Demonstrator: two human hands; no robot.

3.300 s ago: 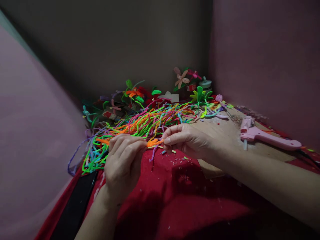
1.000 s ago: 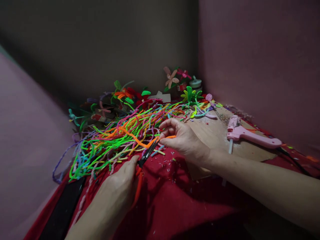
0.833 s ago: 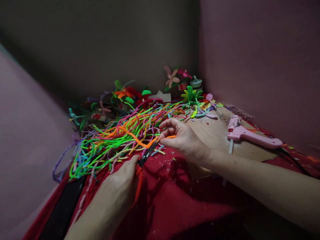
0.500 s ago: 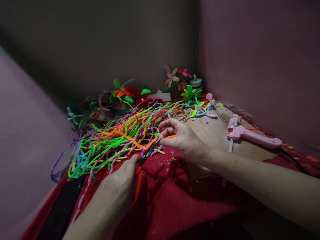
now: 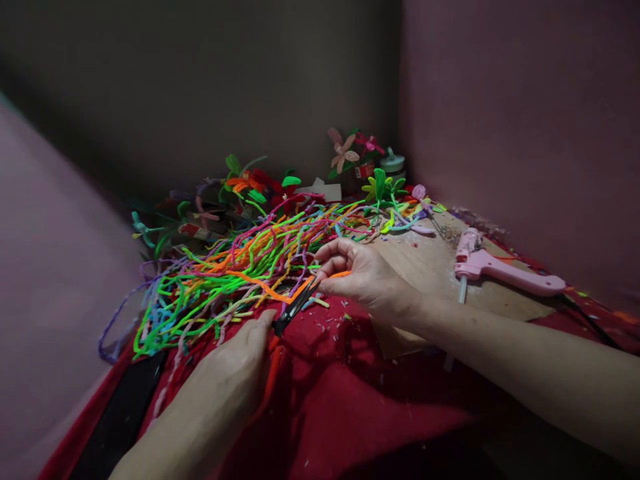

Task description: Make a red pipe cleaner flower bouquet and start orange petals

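My left hand (image 5: 240,357) is closed around long-nose pliers (image 5: 294,312) with black jaws and red-orange handles, pointing up and to the right. At the jaw tips, my right hand (image 5: 353,270) pinches an orange pipe cleaner (image 5: 260,283). A short end of it pokes out past my fingers, while the longer part bends in a V beside the jaws and runs left over the pile. The exact grip of the jaws on it is hard to make out. Behind both hands spreads a heap of multicoloured pipe cleaners (image 5: 200,297).
A pink glue gun (image 5: 505,267) lies on a brown board (image 5: 420,257) at the right, its cord trailing right. Pipe-cleaner flowers (image 5: 343,153) and a lidded jar (image 5: 393,163) stand at the back. Small clippings dot the red cloth (image 5: 360,407). A black flat object (image 5: 123,407) lies front left.
My left hand and the pliers have shifted slightly left and down. The orange pipe cleaner's bend has moved a little with them. My right hand keeps its pinch almost in place.
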